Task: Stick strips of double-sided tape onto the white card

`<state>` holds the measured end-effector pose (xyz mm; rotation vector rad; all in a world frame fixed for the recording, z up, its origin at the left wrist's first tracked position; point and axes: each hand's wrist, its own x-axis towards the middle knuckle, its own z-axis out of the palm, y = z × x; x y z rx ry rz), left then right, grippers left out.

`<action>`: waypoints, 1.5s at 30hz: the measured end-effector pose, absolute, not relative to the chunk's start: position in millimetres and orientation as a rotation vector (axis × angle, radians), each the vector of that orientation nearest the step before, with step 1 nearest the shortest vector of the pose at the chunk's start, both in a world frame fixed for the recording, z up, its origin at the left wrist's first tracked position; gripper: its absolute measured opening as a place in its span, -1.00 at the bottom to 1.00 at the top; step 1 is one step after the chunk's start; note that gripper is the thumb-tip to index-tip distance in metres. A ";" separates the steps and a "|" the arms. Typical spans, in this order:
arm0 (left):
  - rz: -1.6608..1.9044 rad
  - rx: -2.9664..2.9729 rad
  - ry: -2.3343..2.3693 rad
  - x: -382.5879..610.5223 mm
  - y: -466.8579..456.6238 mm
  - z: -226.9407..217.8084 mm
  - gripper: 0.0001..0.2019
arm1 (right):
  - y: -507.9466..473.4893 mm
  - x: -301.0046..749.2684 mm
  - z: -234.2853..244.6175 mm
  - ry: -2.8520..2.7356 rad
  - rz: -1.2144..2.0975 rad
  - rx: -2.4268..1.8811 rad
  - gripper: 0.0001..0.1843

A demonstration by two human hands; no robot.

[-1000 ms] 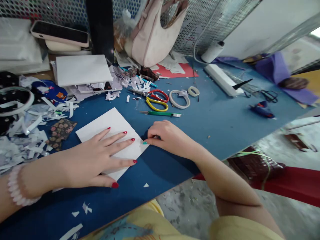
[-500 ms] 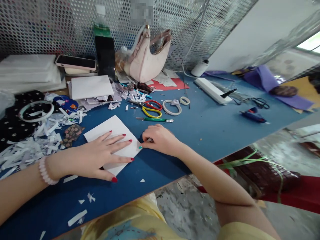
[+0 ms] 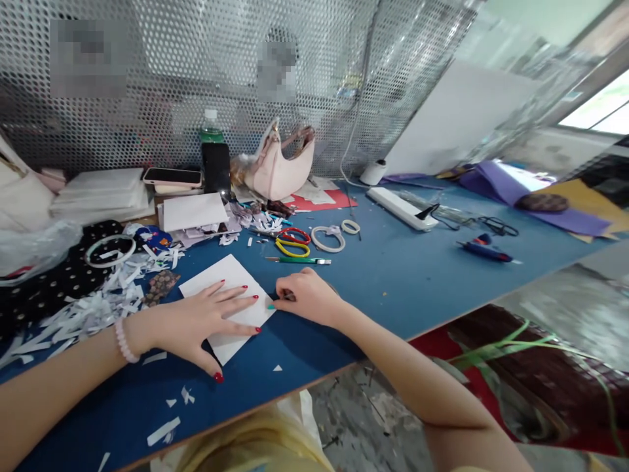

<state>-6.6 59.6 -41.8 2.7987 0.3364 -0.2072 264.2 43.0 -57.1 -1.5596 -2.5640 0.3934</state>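
Observation:
A square of white paper (image 3: 230, 267) lies turned cornerwise on the blue table. My left hand (image 3: 196, 321) rests flat across it, fingers spread, thumb reaching past its near edge. At the paper's right corner is my right hand (image 3: 307, 298), fingers curled and thumb tip touching the corner. Something small and greyish shows inside the curl, but I cannot make out what it is. Just beyond my right hand lie a green craft knife (image 3: 299, 260) and scissors (image 3: 293, 247) with one red and one yellow handle loop.
Paper strips (image 3: 105, 305) heap on the left beside dotted black cloth (image 3: 59, 282). Tape rolls (image 3: 328, 240), a pink bag (image 3: 282, 170), a phone (image 3: 173, 177) and a paper stack (image 3: 101, 190) stand farther back. To the right are a white power strip (image 3: 400, 208) and a blue glue gun (image 3: 484, 249).
The camera view has tilted up and turned slightly left, so the table things sit lower in view. Both hands keep their places on and at the paper.

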 end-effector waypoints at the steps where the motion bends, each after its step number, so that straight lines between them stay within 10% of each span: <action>1: -0.221 2.797 0.333 -6.5 59.6 -41.4 -0.16 | 43.3 265.0 -57.7 -2.547 0.390 -1.557 -0.76; 11: -0.135 2.816 0.310 -9.4 61.6 -45.2 -0.17 | 50.5 280.3 -64.3 -2.531 0.252 -1.148 -0.92; 18: -0.006 2.965 0.251 -13.9 64.8 -56.9 -0.21 | 51.2 279.2 -69.8 -2.744 0.340 -0.712 -0.39; 33: 0.617 3.254 0.290 -22.3 66.7 -42.9 -0.38 | 40.1 271.9 -76.8 -2.554 -0.046 -0.730 -0.61; 45: 1.111 2.835 1.277 -36.1 61.7 21.9 -0.59 | 41.6 279.6 -59.4 -2.208 0.626 -0.810 -0.22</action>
